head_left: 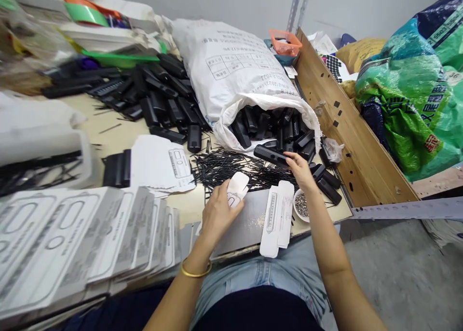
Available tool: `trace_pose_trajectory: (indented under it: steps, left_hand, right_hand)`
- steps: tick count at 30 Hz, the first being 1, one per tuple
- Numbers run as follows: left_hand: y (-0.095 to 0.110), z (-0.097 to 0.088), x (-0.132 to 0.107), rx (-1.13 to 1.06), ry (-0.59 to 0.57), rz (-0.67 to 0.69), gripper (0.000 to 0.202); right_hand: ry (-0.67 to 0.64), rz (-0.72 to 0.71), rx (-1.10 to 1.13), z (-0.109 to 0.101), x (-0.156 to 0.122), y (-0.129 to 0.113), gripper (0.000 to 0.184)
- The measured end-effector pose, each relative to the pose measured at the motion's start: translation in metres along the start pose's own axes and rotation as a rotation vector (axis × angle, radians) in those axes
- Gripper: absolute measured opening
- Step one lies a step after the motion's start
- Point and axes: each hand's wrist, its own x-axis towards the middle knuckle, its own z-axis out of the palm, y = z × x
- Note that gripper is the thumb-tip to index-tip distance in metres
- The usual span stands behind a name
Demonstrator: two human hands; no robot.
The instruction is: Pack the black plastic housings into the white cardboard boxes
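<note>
My left hand [219, 210] is closed round a small white folded card box [238, 188], holding it above the grey board [246, 225] at the table's front. My right hand [300, 169] reaches forward and grips a long black plastic casing [270, 155] at the mouth of the white sack [235, 70], which spills many more black casings. A flat white die-cut carton blank [278, 219] lies on the board between my hands. A small white bowl of tiny metal parts [301, 204] sits just under my right wrist.
Thin black pins [224, 169] lie strewn before the sack. Black casings [159, 99] are piled at the back left, with stacked flat cartons [83, 239] at the front left. A wooden board [347, 123] borders the right side; green bags [412, 99] lie beyond.
</note>
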Motion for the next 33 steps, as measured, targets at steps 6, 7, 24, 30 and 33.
trace_pose_trajectory:
  steps: [6,7,24,30,33]
  left_hand:
    - [0.015,0.012,0.001,-0.027,-0.139,0.264,0.056]
    - [0.013,0.012,0.000,-0.070,-0.106,0.243,0.056]
    - [0.035,0.025,-0.006,-0.293,0.097,0.263,0.069]
    - [0.030,0.029,-0.010,-0.347,0.139,0.288,0.069]
    - [0.026,0.031,-0.013,-0.357,0.154,0.379,0.051]
  right_hand:
    - [-0.480,-0.120,-0.177,-0.006,-0.020,-0.027,0.022]
    - [-0.407,-0.083,-0.241,0.003,-0.019,-0.022,0.021]
    - [0.213,-0.027,0.370,0.018,-0.050,-0.061,0.016]
    - [-0.043,-0.166,-0.015,0.031,-0.076,-0.062,0.010]
    - [0.070,-0.071,0.132,0.039,-0.079,-0.051,0.031]
